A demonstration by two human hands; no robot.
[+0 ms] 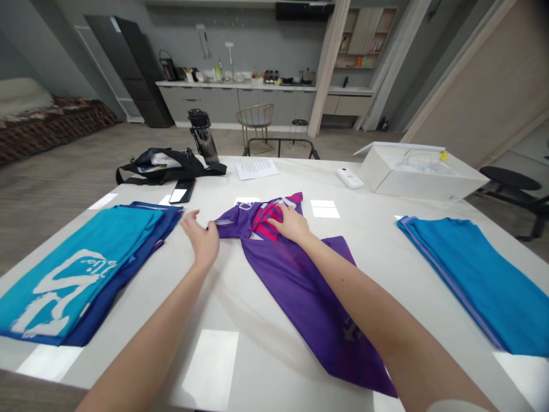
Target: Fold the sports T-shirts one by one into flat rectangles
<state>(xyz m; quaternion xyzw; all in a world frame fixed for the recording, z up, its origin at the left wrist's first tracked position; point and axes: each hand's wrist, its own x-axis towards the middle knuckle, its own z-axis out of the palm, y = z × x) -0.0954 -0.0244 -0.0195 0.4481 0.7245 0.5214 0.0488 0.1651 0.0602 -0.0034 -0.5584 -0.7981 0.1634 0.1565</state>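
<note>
A purple shirt (295, 292) with a pink-and-red striped part lies on the white table in front of me, its narrow end toward me on the right. My left hand (201, 237) is at the end of its left sleeve (231, 223). The thumb touches the cuff and stands apart from the raised fingers. On the striped fabric rests my right hand (291, 223), thumb and fingers apart, pressing from above; its fingertips are partly hidden. My right forearm crosses over the shirt's body. Left of my left hand lies a stack of folded blue shirts (128, 229), with white lettering on the top one.
Folded blue shirts (476, 274) lie at the right. Along the back are a black bag (171, 166), a dark bottle (203, 137), a phone (182, 191), a paper sheet (257, 169), a small white device (349, 178) and a white box (420, 177).
</note>
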